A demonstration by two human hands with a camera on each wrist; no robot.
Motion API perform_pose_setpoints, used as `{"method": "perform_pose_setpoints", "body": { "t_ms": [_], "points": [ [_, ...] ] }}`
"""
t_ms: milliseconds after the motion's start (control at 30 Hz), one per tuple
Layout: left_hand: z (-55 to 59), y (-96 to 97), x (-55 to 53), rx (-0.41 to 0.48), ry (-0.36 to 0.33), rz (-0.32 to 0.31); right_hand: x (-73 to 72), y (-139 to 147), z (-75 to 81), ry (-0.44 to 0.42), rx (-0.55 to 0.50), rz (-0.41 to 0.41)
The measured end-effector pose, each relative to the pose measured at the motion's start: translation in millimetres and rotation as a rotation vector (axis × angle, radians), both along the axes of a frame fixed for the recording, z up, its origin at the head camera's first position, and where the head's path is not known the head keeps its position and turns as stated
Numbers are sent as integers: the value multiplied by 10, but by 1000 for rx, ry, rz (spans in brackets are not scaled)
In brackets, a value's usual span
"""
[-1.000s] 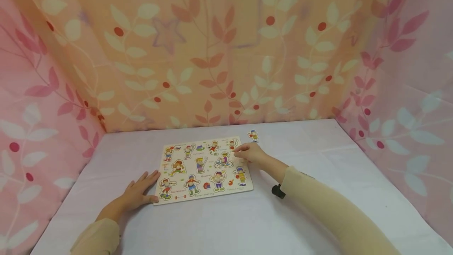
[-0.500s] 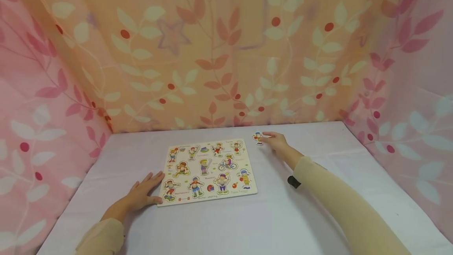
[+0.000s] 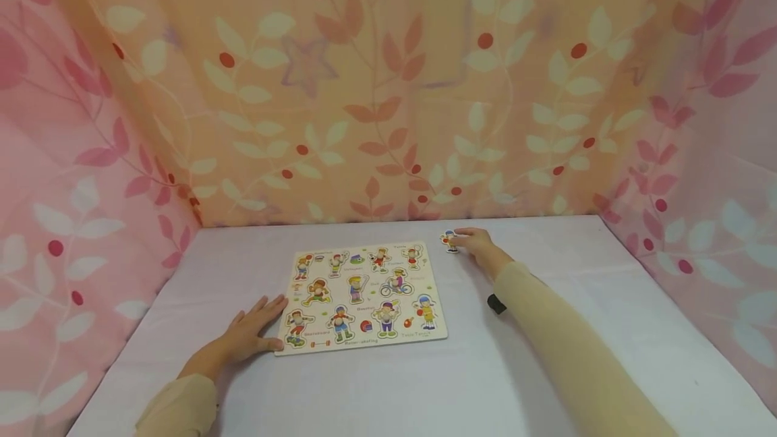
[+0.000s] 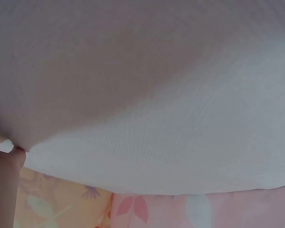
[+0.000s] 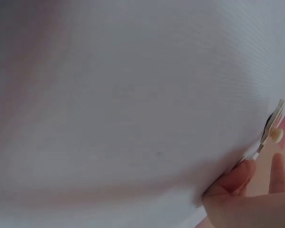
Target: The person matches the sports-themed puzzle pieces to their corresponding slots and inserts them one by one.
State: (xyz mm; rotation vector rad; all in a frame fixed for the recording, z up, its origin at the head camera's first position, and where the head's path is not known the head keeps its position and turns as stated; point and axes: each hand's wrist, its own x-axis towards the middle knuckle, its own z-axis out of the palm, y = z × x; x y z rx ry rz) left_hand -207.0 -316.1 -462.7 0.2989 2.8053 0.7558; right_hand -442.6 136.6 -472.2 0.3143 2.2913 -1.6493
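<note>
A pegged wooden puzzle board (image 3: 332, 296) lies flat on the white-covered table in the head view, with several figure pieces of children at sport. My left hand (image 3: 247, 334) rests at the board's left edge, fingers stretched out and thumb by the near corner. Beyond the board's far right corner, my right hand (image 3: 479, 246) pinches a loose puzzle piece (image 3: 448, 241), a child in a blue cap with a red ball. In the right wrist view the piece (image 5: 273, 124) stands tilted, its pale knob showing beside the thumb; the fingers partly hide it.
Floral curtains (image 3: 376, 100) enclose the table's back and both sides. White cloth (image 3: 388, 390) covers the tabletop. A small black object (image 3: 496, 303) shows beneath the right wrist.
My right hand has moved from the board's right edge back and right to the loose piece, and now pinches it. My left hand stays by the board. The head view has shifted slightly.
</note>
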Motion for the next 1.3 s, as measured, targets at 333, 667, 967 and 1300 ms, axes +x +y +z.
{"method": "perform_pose_setpoints", "body": {
  "t_ms": [333, 667, 967, 1300],
  "points": [
    [31, 24, 19, 2, 11, 1, -104, -81, -1, 48, 200, 50],
    [36, 24, 16, -15, 15, 1, -3, -171, 153, -6, 252, -17],
    [-14, -6, -4, -20, 17, 2, -5, -165, 156, -70, 143, -152],
    [-7, 0, 1, -12, 18, -10, 186, -43, 169, -75, 166, -103]
  ]
}}
